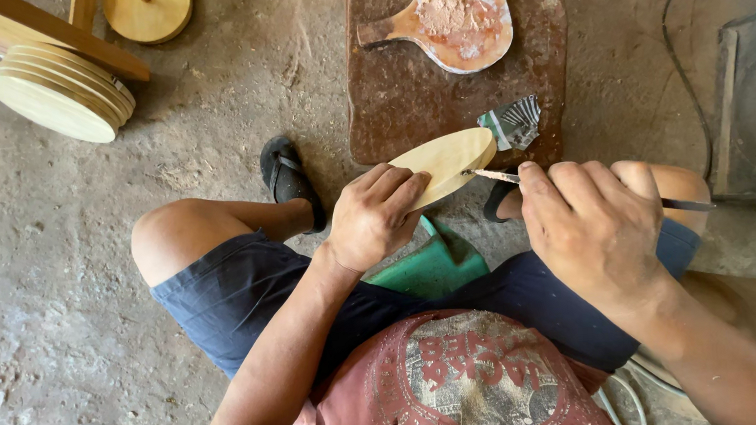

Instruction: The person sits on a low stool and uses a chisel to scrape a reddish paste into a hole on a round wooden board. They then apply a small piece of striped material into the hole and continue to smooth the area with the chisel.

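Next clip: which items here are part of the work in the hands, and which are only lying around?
In use:
- left hand gripping the wooden disc
- right hand holding a thin blade tool against the disc's edge
- paddle-shaped board with pinkish paste, likely the filler

Lying about:
- stack of wooden discs
- crumpled foil wrapper
- brown slab
- black sandal

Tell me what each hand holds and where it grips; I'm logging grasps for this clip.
The left hand holds a round wooden disc by its near edge. The right hand grips a thin metal tool along its middle, tip at the disc's rim.
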